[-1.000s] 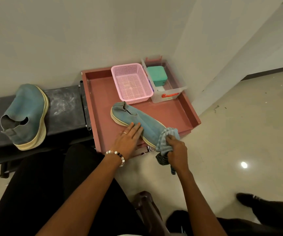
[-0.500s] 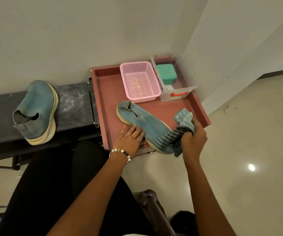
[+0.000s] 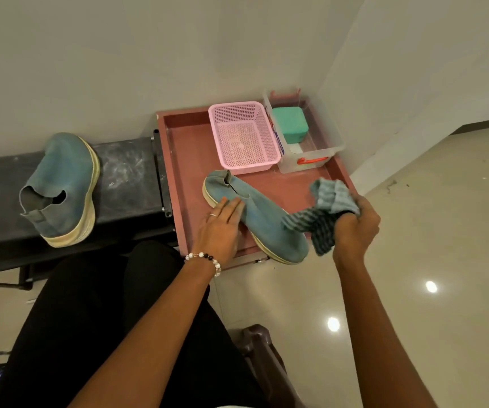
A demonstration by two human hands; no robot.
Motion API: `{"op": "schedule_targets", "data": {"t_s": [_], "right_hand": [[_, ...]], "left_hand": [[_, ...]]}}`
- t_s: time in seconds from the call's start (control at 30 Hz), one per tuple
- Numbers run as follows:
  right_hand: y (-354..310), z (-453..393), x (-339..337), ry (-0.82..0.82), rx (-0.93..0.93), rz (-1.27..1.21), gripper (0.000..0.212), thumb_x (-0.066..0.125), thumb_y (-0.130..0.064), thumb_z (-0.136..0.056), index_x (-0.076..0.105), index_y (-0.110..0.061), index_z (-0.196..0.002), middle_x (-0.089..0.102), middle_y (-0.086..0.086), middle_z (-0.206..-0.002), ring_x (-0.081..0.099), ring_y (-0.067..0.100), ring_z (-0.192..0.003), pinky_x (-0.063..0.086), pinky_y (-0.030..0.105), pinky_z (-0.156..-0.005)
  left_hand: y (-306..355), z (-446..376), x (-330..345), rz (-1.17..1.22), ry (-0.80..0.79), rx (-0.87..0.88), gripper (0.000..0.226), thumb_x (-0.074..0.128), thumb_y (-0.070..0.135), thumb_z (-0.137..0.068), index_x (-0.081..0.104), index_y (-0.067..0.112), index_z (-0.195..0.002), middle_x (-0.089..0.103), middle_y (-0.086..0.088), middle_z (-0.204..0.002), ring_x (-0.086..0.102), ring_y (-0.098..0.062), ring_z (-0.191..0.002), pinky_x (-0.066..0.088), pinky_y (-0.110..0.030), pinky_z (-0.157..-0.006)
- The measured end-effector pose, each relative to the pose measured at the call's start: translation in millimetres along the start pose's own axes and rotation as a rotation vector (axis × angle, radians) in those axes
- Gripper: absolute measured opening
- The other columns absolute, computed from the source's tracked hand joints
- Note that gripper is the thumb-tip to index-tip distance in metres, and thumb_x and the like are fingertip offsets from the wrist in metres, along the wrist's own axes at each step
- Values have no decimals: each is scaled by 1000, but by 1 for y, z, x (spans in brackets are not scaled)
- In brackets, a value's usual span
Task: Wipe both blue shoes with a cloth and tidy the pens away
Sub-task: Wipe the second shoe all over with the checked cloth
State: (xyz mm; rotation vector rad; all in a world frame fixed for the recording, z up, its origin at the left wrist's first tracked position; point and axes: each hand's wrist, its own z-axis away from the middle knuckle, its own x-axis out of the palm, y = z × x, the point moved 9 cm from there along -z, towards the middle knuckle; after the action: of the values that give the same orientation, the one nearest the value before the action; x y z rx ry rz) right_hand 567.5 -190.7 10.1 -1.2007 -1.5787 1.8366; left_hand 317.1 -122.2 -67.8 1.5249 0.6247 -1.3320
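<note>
One blue shoe with a cream sole lies on its side in the red tray, toe toward me. My left hand rests flat on the shoe's middle with straight fingers. My right hand grips a bunched blue striped cloth just right of the shoe's toe, slightly above it. The second blue shoe lies on the black bench at the left. No pens are visible.
A pink mesh basket and a clear box holding a green container stand at the tray's back. Walls close in behind and to the right. Glossy floor lies at right. A dark stool sits below.
My right hand lifted the cloth off the shoe's toe and moved it to the right. My left hand stays pressed on the shoe. The camera shifted slightly.
</note>
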Motion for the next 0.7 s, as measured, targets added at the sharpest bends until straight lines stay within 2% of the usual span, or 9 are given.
{"op": "schedule_targets", "data": {"t_s": [0.07,0.13,0.2,0.27,0.33,0.43,0.5,0.6,0.7], "right_hand": [[-11,-4,-7,0,-69,-29,40,43,7,-85,65,-7,-115,66,2,-107,61,10,-92,52,12,-79],[-20,-1,3,-108,-170,27,47,42,11,-81,65,-11,-115,65,4,-111,61,14,-100,52,17,-86],[-20,5,18,-226,-226,101,52,41,15,-78,65,-12,-116,63,3,-111,60,14,-100,51,13,-83],[-14,8,28,-277,-203,133,49,42,16,-79,64,-7,-116,64,3,-108,61,14,-98,53,15,-80],[-5,11,33,-283,-163,142,45,44,14,-81,65,-6,-116,66,4,-107,62,16,-98,55,24,-82],[-2,15,38,-305,-149,135,46,44,14,-81,64,-7,-117,66,5,-109,61,16,-100,54,30,-87],[-4,16,37,-314,-140,119,47,43,15,-81,64,-6,-117,65,3,-109,60,14,-100,54,29,-86],[-10,14,30,-285,-148,109,45,42,14,-82,64,-7,-116,63,0,-105,60,15,-98,54,18,-79],[-15,10,20,-185,-151,58,44,41,12,-83,63,-7,-116,62,-1,-107,58,11,-97,49,6,-76]], "left_hand": [[2,-4,3,-1,-27,4,80,55,24,-93,5,20,-154,2,6,-162,-1,-17,-149,20,-40,-115],[1,-7,10,-53,-84,18,86,54,29,-94,-6,21,-154,-8,7,-161,-12,-19,-148,6,-47,-118],[-1,-7,16,-131,-135,36,88,51,34,-95,-14,20,-152,-11,7,-161,-15,-20,-147,-7,-54,-115],[-1,-5,16,-159,-136,39,89,51,35,-94,-15,19,-152,-4,5,-161,-13,-20,-148,-17,-57,-109],[2,-4,8,-169,-103,42,91,54,36,-92,-14,20,-152,0,4,-161,-10,-20,-148,-21,-57,-104],[3,-8,0,-244,-72,63,91,53,36,-92,-14,21,-152,-9,5,-161,-14,-21,-148,-21,-60,-102],[3,-9,2,-269,-84,77,90,52,35,-93,-15,21,-152,-6,4,-161,-13,-21,-148,-26,-62,-98],[1,-9,3,-249,-91,54,87,51,28,-92,-10,19,-153,15,4,-159,-4,-17,-149,-33,-61,-95],[-2,-9,-4,-243,-56,15,82,53,20,-89,2,20,-154,27,4,-153,3,-16,-149,-23,-67,-100]]}}
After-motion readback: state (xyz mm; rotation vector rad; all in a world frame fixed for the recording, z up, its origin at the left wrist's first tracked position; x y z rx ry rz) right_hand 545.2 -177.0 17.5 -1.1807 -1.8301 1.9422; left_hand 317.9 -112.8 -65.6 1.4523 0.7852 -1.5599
